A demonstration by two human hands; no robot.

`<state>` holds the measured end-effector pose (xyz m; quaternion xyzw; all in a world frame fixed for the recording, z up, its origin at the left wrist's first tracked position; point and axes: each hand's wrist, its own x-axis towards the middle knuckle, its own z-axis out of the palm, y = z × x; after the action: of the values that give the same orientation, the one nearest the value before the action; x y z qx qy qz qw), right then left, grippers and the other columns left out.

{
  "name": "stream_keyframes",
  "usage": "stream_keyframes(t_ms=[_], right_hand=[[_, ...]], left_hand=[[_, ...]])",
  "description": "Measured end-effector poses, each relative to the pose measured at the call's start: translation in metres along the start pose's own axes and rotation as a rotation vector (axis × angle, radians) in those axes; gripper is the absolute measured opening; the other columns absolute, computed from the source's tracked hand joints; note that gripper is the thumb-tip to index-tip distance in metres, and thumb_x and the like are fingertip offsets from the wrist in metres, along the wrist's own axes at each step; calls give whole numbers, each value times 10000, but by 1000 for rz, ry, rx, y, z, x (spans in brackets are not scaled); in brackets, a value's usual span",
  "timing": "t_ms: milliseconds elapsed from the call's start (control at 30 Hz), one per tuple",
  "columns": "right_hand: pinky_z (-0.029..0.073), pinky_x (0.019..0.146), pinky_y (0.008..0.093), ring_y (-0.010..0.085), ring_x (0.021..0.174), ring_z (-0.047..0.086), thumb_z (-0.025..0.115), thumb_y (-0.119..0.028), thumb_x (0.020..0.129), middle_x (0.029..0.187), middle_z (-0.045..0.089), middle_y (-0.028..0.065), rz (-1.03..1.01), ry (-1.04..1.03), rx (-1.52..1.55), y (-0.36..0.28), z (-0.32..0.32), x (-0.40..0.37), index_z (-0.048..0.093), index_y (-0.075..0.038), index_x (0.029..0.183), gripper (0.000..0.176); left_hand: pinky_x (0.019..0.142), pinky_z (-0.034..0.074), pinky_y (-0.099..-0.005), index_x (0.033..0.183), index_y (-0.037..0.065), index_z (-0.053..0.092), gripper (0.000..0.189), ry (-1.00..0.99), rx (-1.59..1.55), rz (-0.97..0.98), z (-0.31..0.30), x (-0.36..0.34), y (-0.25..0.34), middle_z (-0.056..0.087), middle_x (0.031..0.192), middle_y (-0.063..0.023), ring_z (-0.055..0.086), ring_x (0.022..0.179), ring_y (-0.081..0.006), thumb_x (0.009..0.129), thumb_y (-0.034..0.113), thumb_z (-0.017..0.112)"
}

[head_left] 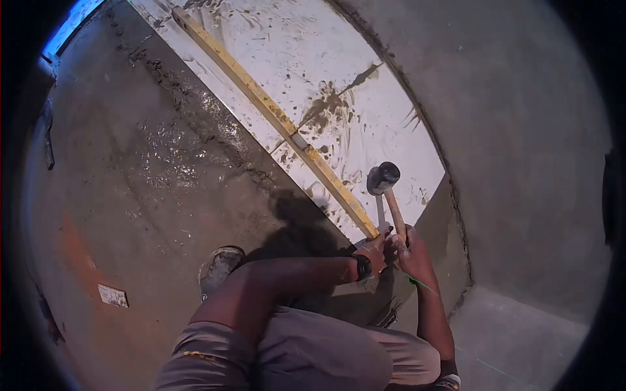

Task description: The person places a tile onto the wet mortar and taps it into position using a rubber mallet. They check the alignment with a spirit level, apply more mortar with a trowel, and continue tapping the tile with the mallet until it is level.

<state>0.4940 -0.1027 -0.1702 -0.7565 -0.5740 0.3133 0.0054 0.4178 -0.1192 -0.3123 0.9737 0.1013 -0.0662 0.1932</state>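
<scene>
A yellow level lies diagonally across white, mud-spattered tiles. At its near end is my left hand, with a dark watch on the wrist; its fingers are partly hidden, and whether they grip the level is unclear. Just to the right, my right hand is wrapped round the wooden handle of a rubber mallet. The mallet's black head is up, over the tiles, and casts a shadow beside it. The two hands are close together.
Wet grey mortar spreads left of the tiles. A grey wall or floor surface borders them on the right. A small white piece lies at lower left, and my shoe stands near the tile edge. A thin green string runs at lower right.
</scene>
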Motion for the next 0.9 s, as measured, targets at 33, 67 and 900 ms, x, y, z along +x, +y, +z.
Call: stream_keyframes(t_ms=[33,67,900], right_hand=[[539,766,420,287,845,692,555,-346,1046,939,683,191,2,3,1,-2,0,0,580,8,1230,399],[536,780,422,302,860,691,560,-343,1042,947,682,205,0,3,9,-6,0,-1,573,11,1241,407],[529,833,438,353,945,701,618,-432,1001,1002,708,221,34,69,190,70,11,17,604,-36,1282,486]], left_hand=[[1256,22,-628,1432,175,546,523,275,-21,-71,57,39,13,518,1499,-102,362,1474,-312,944,361,572],[1229,-20,-678,1396,191,603,582,548,-43,-142,88,60,20,531,1474,-158,380,1455,-398,854,389,680],[1256,51,-569,1608,-46,102,1261,84,-121,-930,-113,-94,-251,75,1696,-235,30,1582,-364,811,813,570]])
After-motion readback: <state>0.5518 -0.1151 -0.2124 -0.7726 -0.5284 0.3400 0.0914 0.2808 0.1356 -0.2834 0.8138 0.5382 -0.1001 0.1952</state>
